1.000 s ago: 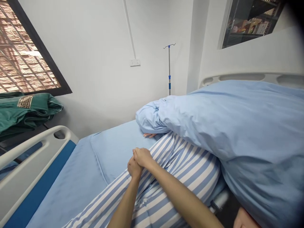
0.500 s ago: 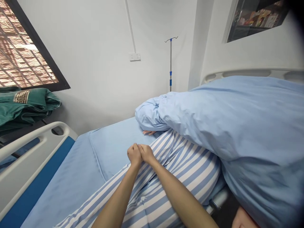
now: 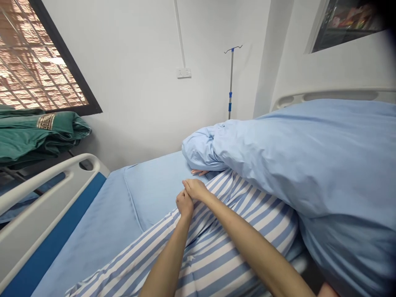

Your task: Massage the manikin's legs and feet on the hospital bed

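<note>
On a bed, legs in blue-and-white striped trousers (image 3: pixel 216 243) lie across the light blue sheet (image 3: pixel 114 222). My left hand (image 3: pixel 185 203) is closed in a fist over the far edge of one trouser leg. Touching it, just beyond and to the right, is my right hand (image 3: pixel 195 189), with its fingers curled down beside the left knuckles. Whatever lies inside the fingers of either hand is hidden. A light blue quilt (image 3: pixel 293 156) covers the body to the right. Fingertips of another hand (image 3: pixel 199 172) show under the quilt's edge.
A white-and-blue bed end board (image 3: pixel 52 202) stands at left, with folded green cloth (image 3: pixel 46 132) behind it. An IV pole (image 3: pixel 231 78) rises by the wall near a socket (image 3: pixel 184 73). A barred window (image 3: pixel 37 57) is at upper left.
The view has shifted left, so the room sits further right in it. My right hand has moved up and over beside the left one; before, both fists were side by side.
</note>
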The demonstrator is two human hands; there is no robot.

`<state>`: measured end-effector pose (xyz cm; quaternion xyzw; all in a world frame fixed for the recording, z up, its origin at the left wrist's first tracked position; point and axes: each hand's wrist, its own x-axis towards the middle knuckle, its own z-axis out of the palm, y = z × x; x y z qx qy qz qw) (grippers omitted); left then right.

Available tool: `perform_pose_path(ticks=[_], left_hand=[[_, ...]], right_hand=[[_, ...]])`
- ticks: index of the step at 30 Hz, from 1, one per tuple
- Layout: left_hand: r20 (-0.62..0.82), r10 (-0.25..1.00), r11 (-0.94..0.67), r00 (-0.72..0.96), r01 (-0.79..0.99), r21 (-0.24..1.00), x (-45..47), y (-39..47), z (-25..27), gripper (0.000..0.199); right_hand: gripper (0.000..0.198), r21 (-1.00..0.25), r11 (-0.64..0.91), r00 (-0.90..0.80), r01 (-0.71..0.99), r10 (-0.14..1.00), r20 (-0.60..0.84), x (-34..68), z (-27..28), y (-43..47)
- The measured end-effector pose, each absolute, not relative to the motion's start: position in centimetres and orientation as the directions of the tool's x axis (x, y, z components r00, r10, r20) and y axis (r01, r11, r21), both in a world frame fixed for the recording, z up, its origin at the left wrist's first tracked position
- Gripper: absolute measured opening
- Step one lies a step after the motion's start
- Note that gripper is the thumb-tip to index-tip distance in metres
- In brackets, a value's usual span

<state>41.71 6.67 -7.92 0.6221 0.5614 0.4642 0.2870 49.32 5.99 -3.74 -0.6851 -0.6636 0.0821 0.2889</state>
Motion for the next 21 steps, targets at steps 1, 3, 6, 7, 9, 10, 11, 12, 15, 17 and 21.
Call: perform_pose_path(ticks=[1, 3, 6, 7, 9, 10, 11, 12, 15, 17, 21], left_hand=[[0.246, 0.967, -0.198, -0.061, 0.425, 0.883, 41.7, 6.7, -8.0, 0.04], [0.238, 0.969, -0.19, -0.073, 0.401, 0.896, 41.7, 6.7, -8.1, 0.039], [0.235, 0.97, -0.197, -0.064, 0.362, 0.911, 41.5, 6.7, -8.1, 0.038], [0.234, 0.971, -0.201, -0.053, 0.355, 0.913, 41.5, 6.7, -8.0, 0.038], [0.228, 0.973, -0.198, -0.044, 0.354, 0.914, 41.8, 6.7, -7.5, 0.038], [0.226, 0.973, -0.196, -0.044, 0.361, 0.912, 42.0, 6.8, -7.2, 0.037], [0.233, 0.972, -0.202, -0.041, 0.369, 0.907, 42.3, 6.9, -6.8, 0.037], [0.25, 0.968, -0.221, -0.029, 0.377, 0.899, 42.7, 7.0, -6.4, 0.036], [0.302, 0.953, -0.284, 0.009, 0.363, 0.887, 43.9, 7.5, -5.7, 0.033], [0.286, 0.958, -0.257, -0.03, 0.356, 0.899, 44.2, 7.7, -5.9, 0.033], [0.256, 0.965, -0.21, -0.051, 0.431, 0.878, 44.1, 7.6, -6.8, 0.034]], right_hand=[[0.04, -0.48, 0.054, 0.096, 0.876, 0.954, 0.283, 49.4, -3.8, 5.9], [0.044, -0.463, 0.042, 0.111, 0.885, 0.948, 0.299, 49.3, -4.6, 5.5], [0.047, -0.514, 0.004, 0.177, 0.858, 0.937, 0.302, 48.9, -6.1, 5.0], [0.047, -0.533, 0.004, 0.19, 0.846, 0.932, 0.308, 48.8, -6.4, 5.0], [0.045, -0.579, 0.025, 0.203, 0.815, 0.924, 0.325, 48.9, -6.6, 5.2], [0.045, -0.61, 0.036, 0.216, 0.791, 0.918, 0.334, 49.0, -6.6, 5.3], [0.044, -0.648, 0.049, 0.232, 0.76, 0.911, 0.342, 49.2, -6.5, 5.5], [0.044, -0.689, 0.066, 0.254, 0.722, 0.901, 0.352, 49.5, -6.4, 5.6], [0.045, -0.787, 0.098, 0.327, 0.609, 0.873, 0.362, 50.1, -6.4, 5.9], [0.044, -0.789, 0.068, 0.352, 0.61, 0.869, 0.347, 50.2, -6.5, 5.9], [0.045, -0.709, -0.02, 0.336, 0.705, 0.89, 0.309, 49.9, -6.2, 5.9]])
